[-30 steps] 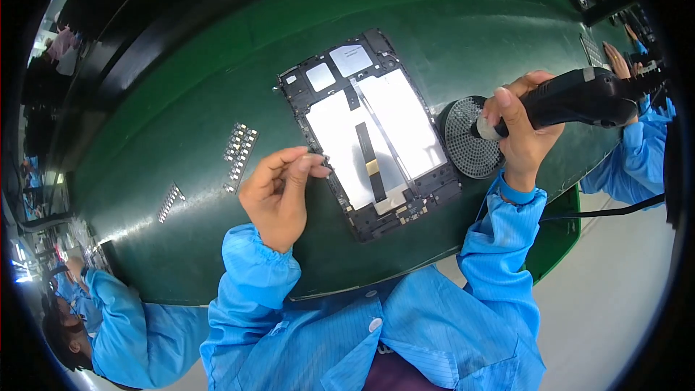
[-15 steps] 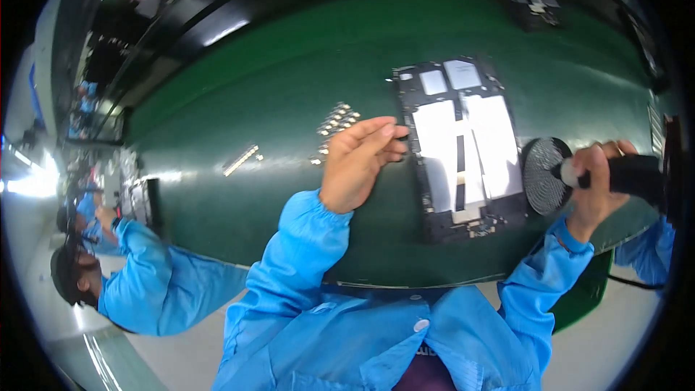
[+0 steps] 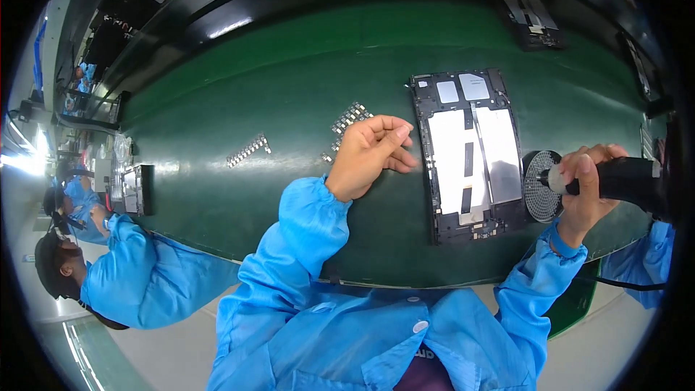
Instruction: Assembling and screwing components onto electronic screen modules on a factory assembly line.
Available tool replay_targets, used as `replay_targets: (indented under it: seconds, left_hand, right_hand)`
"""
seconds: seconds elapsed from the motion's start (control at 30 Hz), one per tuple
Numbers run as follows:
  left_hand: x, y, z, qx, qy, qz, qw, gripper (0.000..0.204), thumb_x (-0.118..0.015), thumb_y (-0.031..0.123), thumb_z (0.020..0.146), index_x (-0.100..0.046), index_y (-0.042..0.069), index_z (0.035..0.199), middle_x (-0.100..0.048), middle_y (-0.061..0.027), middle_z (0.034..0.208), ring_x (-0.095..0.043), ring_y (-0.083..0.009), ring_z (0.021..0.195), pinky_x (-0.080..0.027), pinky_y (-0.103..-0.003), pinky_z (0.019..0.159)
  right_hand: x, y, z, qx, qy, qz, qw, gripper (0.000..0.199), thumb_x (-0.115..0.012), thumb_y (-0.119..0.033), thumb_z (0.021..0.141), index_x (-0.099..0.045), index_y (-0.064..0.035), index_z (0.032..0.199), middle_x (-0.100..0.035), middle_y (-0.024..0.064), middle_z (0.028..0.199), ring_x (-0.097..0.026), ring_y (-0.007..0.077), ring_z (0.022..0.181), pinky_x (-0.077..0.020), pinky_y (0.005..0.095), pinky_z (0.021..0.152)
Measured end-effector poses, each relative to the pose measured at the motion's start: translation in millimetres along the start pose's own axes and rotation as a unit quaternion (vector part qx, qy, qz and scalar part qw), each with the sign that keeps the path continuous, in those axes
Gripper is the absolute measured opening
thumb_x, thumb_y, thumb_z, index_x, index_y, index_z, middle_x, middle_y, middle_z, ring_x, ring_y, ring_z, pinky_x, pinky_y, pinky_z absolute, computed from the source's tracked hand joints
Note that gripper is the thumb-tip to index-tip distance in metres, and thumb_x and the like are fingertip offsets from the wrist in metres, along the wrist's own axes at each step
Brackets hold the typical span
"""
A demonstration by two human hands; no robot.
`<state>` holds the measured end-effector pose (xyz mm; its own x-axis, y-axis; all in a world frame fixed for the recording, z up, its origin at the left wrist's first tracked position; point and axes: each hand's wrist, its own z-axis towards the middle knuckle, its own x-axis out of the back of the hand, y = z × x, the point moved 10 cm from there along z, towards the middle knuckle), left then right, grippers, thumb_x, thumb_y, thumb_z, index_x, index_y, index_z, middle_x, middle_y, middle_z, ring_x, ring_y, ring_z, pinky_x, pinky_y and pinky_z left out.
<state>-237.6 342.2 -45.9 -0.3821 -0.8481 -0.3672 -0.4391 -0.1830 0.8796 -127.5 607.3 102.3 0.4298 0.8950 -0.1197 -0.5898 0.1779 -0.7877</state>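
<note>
An opened tablet-like device (image 3: 474, 166) lies on the green table, with a black frame and silver panels. Beside its left edge is my left hand (image 3: 371, 156), thumb and forefinger pinched together. Whatever sits between those fingertips is too small to make out. My right hand (image 3: 588, 192) wraps round a thick black cylindrical tool (image 3: 628, 179) with a pale nose. That nose overlaps a round disc (image 3: 537, 199) covered in rings of small holes, to the right of the device. Whether it touches the disc I cannot tell.
Small circuit strips (image 3: 352, 117) lie partly behind my left hand, and another strip (image 3: 248, 150) is farther left. A second opened device (image 3: 527, 11) rests at the far right. A co-worker in blue (image 3: 148, 275) sits at left. A black cable (image 3: 630, 284) runs at lower right.
The view has shifted slightly, so the table items appear moved. The tool's nose now overlaps more of the round disc. My left hand keeps its pinch beside the device.
</note>
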Motion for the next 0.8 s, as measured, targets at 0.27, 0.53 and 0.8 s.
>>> replay_targets:
  seconds: [0.27, 0.53, 0.8]
  left_hand:
    - [-7, 34, 20, -0.038, 0.017, 0.251, 0.967, 0.020, -0.068, 0.004, 0.078, -0.063, -0.006, 0.094, -0.065, -0.0078, 0.071, -0.052, -0.0053, 0.047, -0.041, -0.018, 0.041]
    - [-18, 9, 28, -0.042, -0.029, 0.194, 0.980, 0.015, -0.065, 0.011, 0.082, -0.067, -0.001, 0.090, -0.064, -0.0067, 0.070, -0.055, -0.0074, 0.048, -0.045, -0.021, 0.044]
    - [-19, 28, 27, -0.183, -0.003, 0.308, 0.934, 0.009, -0.069, 0.007, 0.074, -0.069, 0.003, 0.082, -0.058, -0.0097, 0.073, -0.056, -0.0154, 0.059, -0.044, -0.027, 0.056]
  right_hand:
    - [-90, -7, 16, -0.020, -0.076, 0.099, 0.992, 0.041, -0.064, 0.002, 0.076, -0.042, -0.0019, 0.111, -0.054, 0.0071, 0.062, -0.053, 0.0149, 0.051, -0.0469, 0.0275, 0.051]
    - [-147, 12, 14, -0.033, -0.131, 0.092, 0.987, 0.042, -0.069, 0.005, 0.072, -0.045, 0.0001, 0.105, -0.056, 0.0068, 0.061, -0.055, 0.0117, 0.051, -0.0443, 0.0224, 0.050]
    - [-161, 32, 8, -0.063, -0.150, 0.095, 0.982, 0.039, -0.070, 0.005, 0.072, -0.047, 0.0017, 0.104, -0.056, 0.0063, 0.060, -0.055, 0.0105, 0.051, -0.0432, 0.0205, 0.048]
